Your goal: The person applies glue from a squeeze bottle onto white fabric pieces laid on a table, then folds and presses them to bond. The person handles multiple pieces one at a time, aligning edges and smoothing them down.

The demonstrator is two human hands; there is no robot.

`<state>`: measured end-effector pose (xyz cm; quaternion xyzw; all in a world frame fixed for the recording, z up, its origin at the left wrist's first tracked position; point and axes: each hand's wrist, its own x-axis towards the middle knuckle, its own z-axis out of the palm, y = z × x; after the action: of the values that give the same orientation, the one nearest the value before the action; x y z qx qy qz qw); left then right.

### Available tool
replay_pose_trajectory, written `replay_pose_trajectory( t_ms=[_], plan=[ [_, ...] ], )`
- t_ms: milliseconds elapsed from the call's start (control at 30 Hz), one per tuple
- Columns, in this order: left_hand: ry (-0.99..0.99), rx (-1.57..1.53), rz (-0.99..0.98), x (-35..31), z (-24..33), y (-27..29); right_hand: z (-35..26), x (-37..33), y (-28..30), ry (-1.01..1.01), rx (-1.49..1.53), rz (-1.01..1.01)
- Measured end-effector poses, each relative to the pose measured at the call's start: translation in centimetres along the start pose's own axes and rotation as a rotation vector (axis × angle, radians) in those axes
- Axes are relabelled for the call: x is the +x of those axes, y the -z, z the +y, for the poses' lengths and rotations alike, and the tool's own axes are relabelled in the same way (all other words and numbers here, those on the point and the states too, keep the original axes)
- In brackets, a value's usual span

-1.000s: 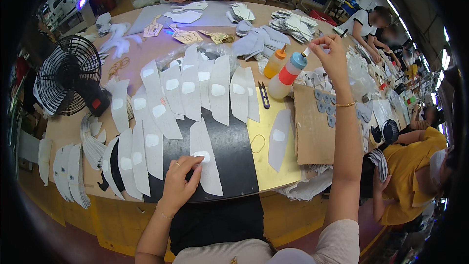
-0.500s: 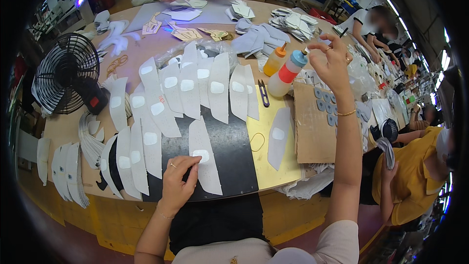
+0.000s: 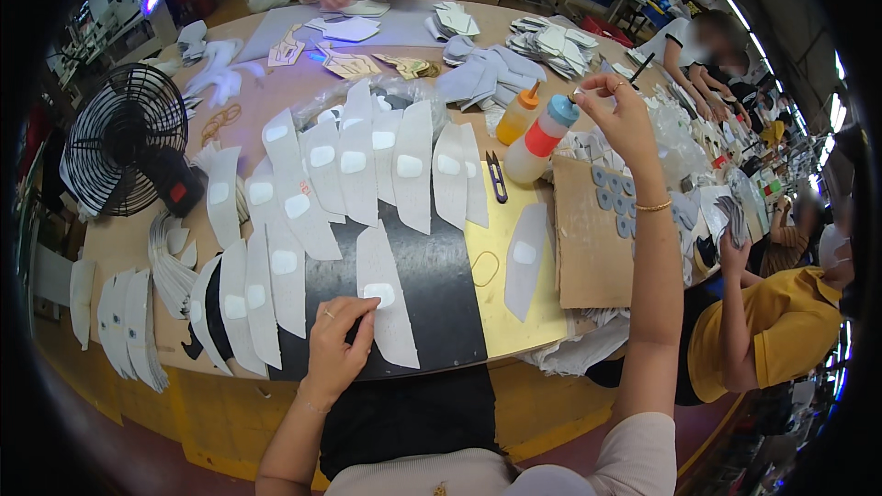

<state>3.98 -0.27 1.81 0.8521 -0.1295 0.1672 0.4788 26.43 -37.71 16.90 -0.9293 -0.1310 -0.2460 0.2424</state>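
Observation:
My left hand [image 3: 340, 340] rests at the near edge of the table, fingers loosely bent and apart from the thumb. Its fingertips touch the left edge of a white patch [image 3: 379, 295] on a pale grey curved fabric piece [image 3: 390, 335], which lies on a black mat. My right hand [image 3: 625, 119] is raised at the right, thumb and forefinger pinched at the top of a squeeze bottle [image 3: 531, 158] with a blue cap and red band. Something small and whitish shows at those fingertips, too small to name. The bottle stands upright.
Several patched fabric pieces [image 3: 411, 184] lie fanned beyond the mat [image 3: 441, 312]. An orange-tipped bottle [image 3: 517, 115], thread snips [image 3: 497, 177] and cardboard [image 3: 588, 257] are at the right. A black fan [image 3: 124, 138] stands left. Co-workers sit opposite and at the right.
My right hand has lowered slightly, its fingers closing nearer the bottle's tip. My left hand stays almost still. The co-worker in yellow at the right has turned and raised a grey bundle.

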Motion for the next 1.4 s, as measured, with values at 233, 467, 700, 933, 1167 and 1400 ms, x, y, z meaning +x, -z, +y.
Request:
replay_pose_trajectory(
  t_ms=[233, 467, 700, 933, 1167, 1400],
  plan=[
    [0.018, 0.011, -0.008, 0.0, 0.0, -0.2, 0.0, 0.1, -0.5, -0.118, 0.265, -0.069],
    [0.011, 0.008, 0.001, 0.0, -0.1, -0.2, -0.5, -0.1, -0.7, -0.065, 0.122, -0.033],
    [0.026, -0.007, -0.011, -0.1, 0.0, -0.2, -0.4, -0.3, -0.9, 0.097, -0.034, 0.091],
    [0.014, -0.002, 0.016, -0.2, 0.2, -0.1, -1.6, -0.5, -0.9, 0.108, -0.049, 0.107],
    [-0.017, 0.0, 0.089, -0.1, -0.7, -0.2, -5.5, -3.8, 1.7, 0.253, 0.075, 0.227],
    [-0.284, 0.169, -0.136, -2.0, 1.8, 0.6, -14.4, -14.9, -0.6, 0.22, 0.243, -0.279]
  ],
)
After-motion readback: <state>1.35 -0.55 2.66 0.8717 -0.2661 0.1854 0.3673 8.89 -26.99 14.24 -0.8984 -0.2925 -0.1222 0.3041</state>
